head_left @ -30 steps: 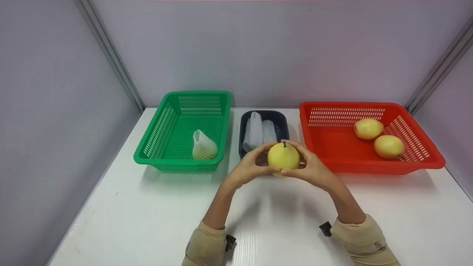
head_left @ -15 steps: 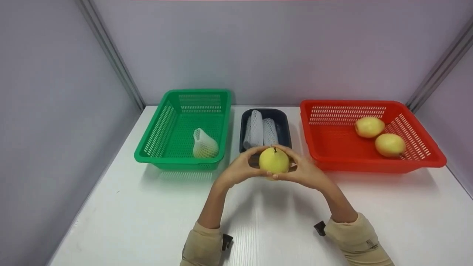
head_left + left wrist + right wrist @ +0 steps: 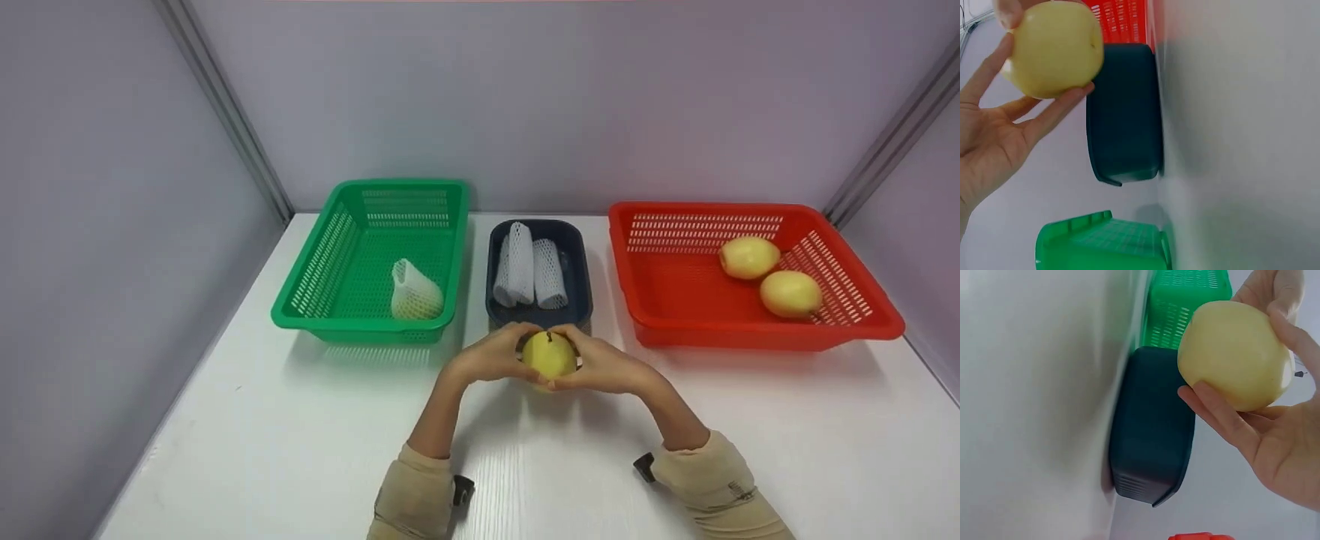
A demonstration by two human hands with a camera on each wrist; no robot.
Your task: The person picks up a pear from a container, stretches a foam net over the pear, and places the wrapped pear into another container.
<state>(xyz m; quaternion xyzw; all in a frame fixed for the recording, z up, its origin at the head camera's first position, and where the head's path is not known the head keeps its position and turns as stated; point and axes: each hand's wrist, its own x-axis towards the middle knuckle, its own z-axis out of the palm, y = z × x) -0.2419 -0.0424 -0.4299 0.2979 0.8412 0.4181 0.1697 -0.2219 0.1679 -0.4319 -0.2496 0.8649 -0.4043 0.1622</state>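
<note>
A yellow pear (image 3: 550, 358), stem up, is held between both hands just in front of the dark blue tray (image 3: 577, 313). My left hand (image 3: 495, 355) grips its left side, thumb at the near face and fingers round the far side. From the right, my right hand (image 3: 604, 365) grips it the same way; the thumbs nearly meet. Both wrist views show the pear (image 3: 1058, 50) off the table, with fingertips (image 3: 1207, 402) curled under it. Several white foam net sleeves (image 3: 520, 262) lie in the dark tray behind the hands.
On the left a green basket (image 3: 360, 326) holds one pear in a foam net (image 3: 415, 294). The red basket (image 3: 697, 334) on the right holds two bare pears (image 3: 791, 293). A wall (image 3: 525, 105) rises behind the white table (image 3: 300, 442).
Both hands have brought the pear leftward and nearer to the body, away from the dark tray, so more of the foam sleeves show. The baskets stay in place.
</note>
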